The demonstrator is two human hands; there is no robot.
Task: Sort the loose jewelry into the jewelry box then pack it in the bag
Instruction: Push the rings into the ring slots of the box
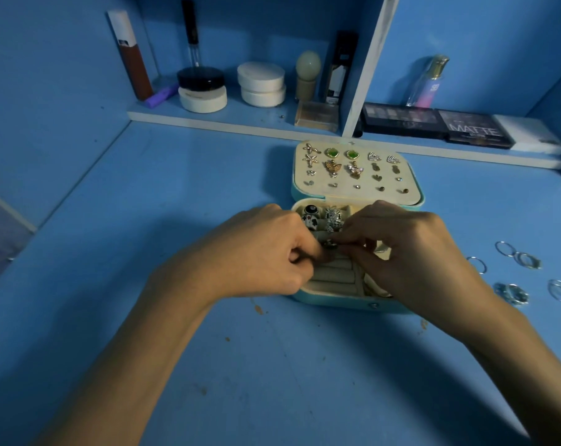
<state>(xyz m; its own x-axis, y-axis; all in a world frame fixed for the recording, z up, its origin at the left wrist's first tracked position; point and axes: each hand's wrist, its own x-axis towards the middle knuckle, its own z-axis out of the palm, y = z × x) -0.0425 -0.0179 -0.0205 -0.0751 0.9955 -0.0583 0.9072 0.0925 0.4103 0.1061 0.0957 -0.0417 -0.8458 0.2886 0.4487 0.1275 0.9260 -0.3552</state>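
Head view: curled fingers [353, 235] of left hand [260, 252] and right hand [411, 252] pinch one ring [329, 243].

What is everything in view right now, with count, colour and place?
box: one, teal, open, mid-desk
earrings: many, gold, silver and green, on the lid's pad
stored rings: several, silver and black, in the box's rolls
held piece: one, small, silver, over the rolls
loose rings: about five, silver, on the desk right of the box
desk: one, blue
jars: four, white, one black-lidded, stacked in pairs on the shelf
tubes and bottles: about six, mixed colours, back of shelf
palettes: two, black, right shelf bay
white box: one, right of the palettes
left hand: pinches the held piece
right hand: pinches the held piece
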